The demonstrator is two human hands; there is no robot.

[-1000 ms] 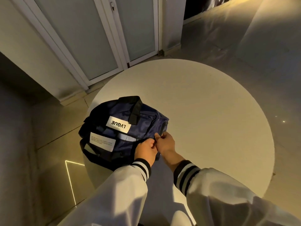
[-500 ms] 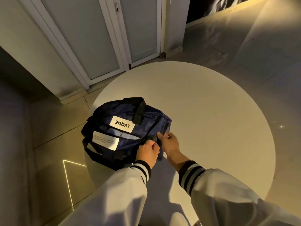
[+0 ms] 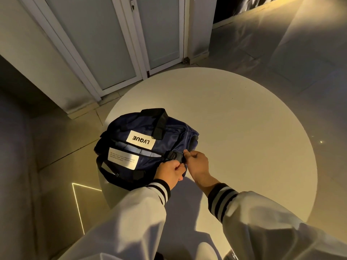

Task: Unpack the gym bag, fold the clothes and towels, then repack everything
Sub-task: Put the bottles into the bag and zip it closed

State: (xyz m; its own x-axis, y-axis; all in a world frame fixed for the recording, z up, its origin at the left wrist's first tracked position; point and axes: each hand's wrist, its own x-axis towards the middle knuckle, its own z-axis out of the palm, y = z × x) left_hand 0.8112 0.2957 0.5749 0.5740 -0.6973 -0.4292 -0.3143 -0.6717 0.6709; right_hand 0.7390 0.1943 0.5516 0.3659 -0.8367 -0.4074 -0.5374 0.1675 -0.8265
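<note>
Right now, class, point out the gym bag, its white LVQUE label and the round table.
gym bag (image 3: 172,145), head view, navy fabric right of the label.
LVQUE label (image 3: 140,142), head view, middle of the white patch.
round table (image 3: 244,128), head view, bare top right of the bag.

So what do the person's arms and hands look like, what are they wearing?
Both arms are in loose, baggy white sleeves, the left sleeve and the right sleeve alike. Each ends in a ribbed cuff with black and white stripes. The left hand and right hand are bare, with no gloves.
</note>
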